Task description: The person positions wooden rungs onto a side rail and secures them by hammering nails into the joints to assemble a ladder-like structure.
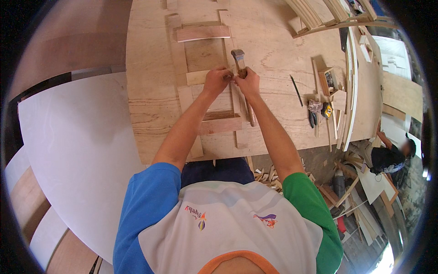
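Observation:
My right hand is wrapped round a hammer. The metal head sticks out beyond the fingers, and the wooden handle runs back beneath my wrist. Close beside it, my left hand is closed in a pinch, its fingertips almost meeting those of the right. Whatever it holds is too small to make out. Both hands are over the right-hand rail of a flat wooden frame, made of long strips with crosspieces. A reddish crosspiece lies across its far part, another pale one across the near part.
The plywood worktop carries a pencil, a yellow tape measure, pliers and a small wooden box at right. A slatted wooden piece stands far right. Large white panel at left. Another person works at far right.

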Action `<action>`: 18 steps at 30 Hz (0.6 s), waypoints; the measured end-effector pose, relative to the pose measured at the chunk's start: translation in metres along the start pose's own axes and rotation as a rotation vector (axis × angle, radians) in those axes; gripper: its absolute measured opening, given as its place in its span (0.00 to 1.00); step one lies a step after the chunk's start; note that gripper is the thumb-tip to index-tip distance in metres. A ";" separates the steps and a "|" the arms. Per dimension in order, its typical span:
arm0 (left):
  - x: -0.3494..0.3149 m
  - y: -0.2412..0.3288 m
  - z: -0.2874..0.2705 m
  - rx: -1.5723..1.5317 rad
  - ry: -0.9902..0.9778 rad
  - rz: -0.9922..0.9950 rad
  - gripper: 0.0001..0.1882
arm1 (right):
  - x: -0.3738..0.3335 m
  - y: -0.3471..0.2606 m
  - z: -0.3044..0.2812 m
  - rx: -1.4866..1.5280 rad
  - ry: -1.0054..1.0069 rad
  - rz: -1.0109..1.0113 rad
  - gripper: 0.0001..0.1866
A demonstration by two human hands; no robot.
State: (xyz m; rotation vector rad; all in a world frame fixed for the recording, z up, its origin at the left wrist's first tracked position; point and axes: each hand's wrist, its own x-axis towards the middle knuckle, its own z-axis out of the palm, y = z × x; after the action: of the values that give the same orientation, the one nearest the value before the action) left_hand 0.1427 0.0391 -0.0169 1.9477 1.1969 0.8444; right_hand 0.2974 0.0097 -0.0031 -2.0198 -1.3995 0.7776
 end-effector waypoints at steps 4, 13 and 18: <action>-0.001 0.001 0.000 0.007 -0.013 -0.005 0.04 | 0.000 0.002 0.000 0.018 -0.002 0.009 0.10; -0.004 0.000 0.002 0.000 0.087 0.057 0.06 | -0.008 -0.012 -0.010 -0.033 0.001 -0.010 0.15; -0.004 -0.003 0.008 0.038 0.098 0.089 0.06 | -0.033 -0.008 -0.028 0.130 -0.042 0.104 0.16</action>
State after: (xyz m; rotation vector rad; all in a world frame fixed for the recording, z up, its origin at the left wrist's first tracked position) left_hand 0.1459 0.0352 -0.0244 2.0234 1.1979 0.9798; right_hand 0.3031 -0.0222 0.0265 -1.9980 -1.2410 0.9371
